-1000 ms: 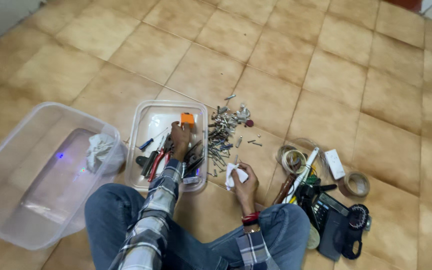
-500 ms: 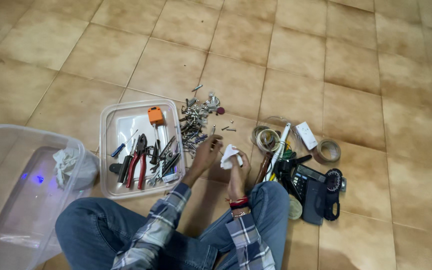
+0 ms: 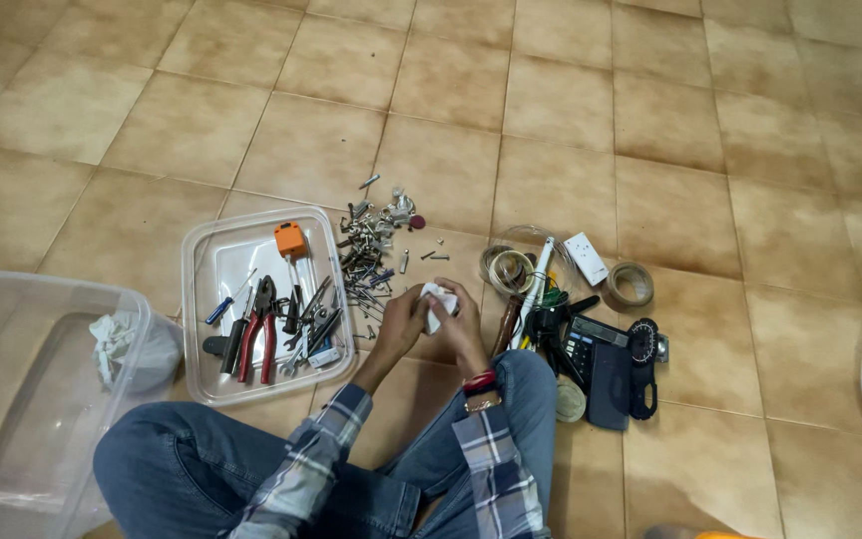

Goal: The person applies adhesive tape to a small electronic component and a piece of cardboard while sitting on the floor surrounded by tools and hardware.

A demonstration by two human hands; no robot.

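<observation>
Between both hands, small crumpled white cloth, left hand & right hand both pinching it together, pile of loose metal screws just left of left hand, clear lid-tray w/ pliers further left, black multimeter right of right hand.

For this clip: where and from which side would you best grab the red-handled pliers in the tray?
Probably by the two red handles of the red-handled pliers, coming from above on the person's side. They lie flat in the clear tray, jaws pointing away and handles towards the knees. Other tools crowd the right side, so a top-down pinch looks easiest.
</observation>
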